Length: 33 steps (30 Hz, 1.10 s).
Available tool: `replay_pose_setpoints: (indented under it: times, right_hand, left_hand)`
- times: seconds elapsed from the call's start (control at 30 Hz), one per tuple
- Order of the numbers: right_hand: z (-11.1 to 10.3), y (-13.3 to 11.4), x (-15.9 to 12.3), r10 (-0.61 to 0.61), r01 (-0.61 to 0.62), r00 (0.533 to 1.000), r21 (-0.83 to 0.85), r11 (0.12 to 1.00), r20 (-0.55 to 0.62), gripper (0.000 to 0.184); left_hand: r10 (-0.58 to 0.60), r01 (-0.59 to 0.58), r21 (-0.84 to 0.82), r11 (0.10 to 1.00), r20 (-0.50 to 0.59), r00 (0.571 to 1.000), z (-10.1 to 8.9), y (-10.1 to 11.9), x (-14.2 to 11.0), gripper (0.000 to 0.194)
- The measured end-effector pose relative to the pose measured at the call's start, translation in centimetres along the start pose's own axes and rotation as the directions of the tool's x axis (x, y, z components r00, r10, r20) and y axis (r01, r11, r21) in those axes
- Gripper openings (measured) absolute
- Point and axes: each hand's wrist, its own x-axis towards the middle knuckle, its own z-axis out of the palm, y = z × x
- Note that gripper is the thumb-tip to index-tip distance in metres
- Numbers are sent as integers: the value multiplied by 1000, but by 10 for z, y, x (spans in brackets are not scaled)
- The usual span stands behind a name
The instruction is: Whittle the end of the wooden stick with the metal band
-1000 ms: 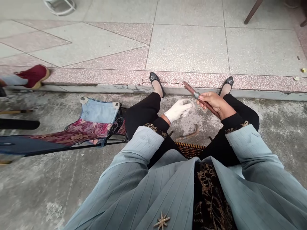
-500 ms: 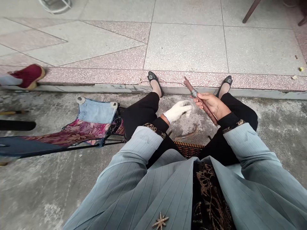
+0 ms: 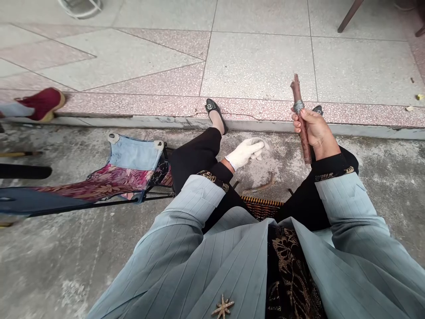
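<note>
My right hand [image 3: 317, 130] is wrapped round a reddish-brown stick [image 3: 304, 144], held nearly upright above the kerb. Around the stick's upper part, just over my thumb, runs a band of grey wire or cord wound in several turns [image 3: 298, 106]. My left hand [image 3: 245, 152], in a white knitted glove, hovers over the concrete between my knees with its fingers pressed together. Whatever the gloved fingers may pinch is too small to make out. Below it on the ground lies a short bent piece of wood [image 3: 262, 187].
A pink and grey tiled step [image 3: 259, 66] rises ahead, with my black shoe [image 3: 214, 110] at its edge. To the left stands a folding fabric chair [image 3: 99, 184], near another person's red shoe [image 3: 48, 104]. A woven seat edge [image 3: 264, 207] shows beneath me.
My right hand has moved right and forward with the stick, away from the gloved hand, and the stick is now more upright. My left hand has stayed almost in place.
</note>
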Motion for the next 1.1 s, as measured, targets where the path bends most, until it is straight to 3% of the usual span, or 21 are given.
replay_pose_setpoints:
  times: [0.1, 0.17, 0.2, 0.27, 0.33, 0.4, 0.43, 0.47, 0.5, 0.57, 0.6, 0.67, 0.77, 0.83, 0.97, 1.1]
  right_hand:
    - [-8, -1, 3, -62, 48, 994, -155, 987, -88, 38]
    - [-11, 3, 9, -91, 15, 979, -380, 925, -183, 37]
    - [-11, 7, 12, -105, -31, 968, -529, 848, -226, 37]
    - [-5, 16, 17, -110, -152, 960, -811, 565, -257, 36]
    - [7, 26, 19, -21, -204, 977, -961, 186, -211, 35]
    - [19, 36, 17, 266, -114, 955, -991, -72, -129, 30]
    - [23, 40, 15, 432, -32, 898, -992, -120, -81, 25]
    - [25, 43, 13, 573, 83, 820, -993, -88, 18, 22]
    - [25, 44, 10, 690, 155, 712, -988, 24, 129, 22]
    - [21, 43, 6, 761, 173, 541, -933, 316, 358, 25]
    - [18, 41, 5, 742, 151, 490, -882, 446, 458, 28]
    - [14, 37, 2, 684, 107, 418, -780, 617, 598, 33]
    - [16, 32, -1, 649, 64, 276, -687, 724, 709, 35]
    - [21, 33, -3, 619, 55, 244, -647, 760, 747, 36]
    - [27, 35, -7, 522, 66, 313, -566, 822, 794, 41]
    - [35, 27, -17, 449, 53, 286, -482, 875, 847, 41]
  left_hand:
    - [-14, 38, 224, 974, -108, 994, -1, 8, -3, 28]
    - [11, 25, 405, 914, -86, 996, 0, 15, -6, 23]
    - [26, -5, 493, 870, -37, 999, 1, 19, -9, 22]
    - [56, -82, 621, 779, 62, 997, 3, 27, -14, 20]
    - [87, -124, 700, 703, 88, 992, 4, 33, -19, 21]
    - [124, -122, 756, 643, 54, 991, 0, 39, -22, 23]
    - [144, -112, 775, 622, 28, 989, -4, 41, -22, 23]
    - [166, -102, 783, 613, -2, 986, -9, 43, -22, 23]
    - [192, -94, 779, 621, -34, 981, -14, 45, -22, 23]
    - [253, -86, 715, 694, -129, 959, -25, 48, -21, 23]
    - [280, -90, 669, 738, -182, 943, -30, 49, -20, 22]
    - [303, -106, 581, 807, -253, 919, -35, 49, -16, 21]
    - [275, -118, 492, 863, -259, 926, -34, 46, -10, 19]
    - [264, -122, 448, 886, -269, 926, -32, 43, -6, 17]
    - [275, -139, 367, 920, -348, 896, -35, 37, -1, 18]
    - [230, -88, 385, 919, -340, 912, -42, 27, 4, 18]
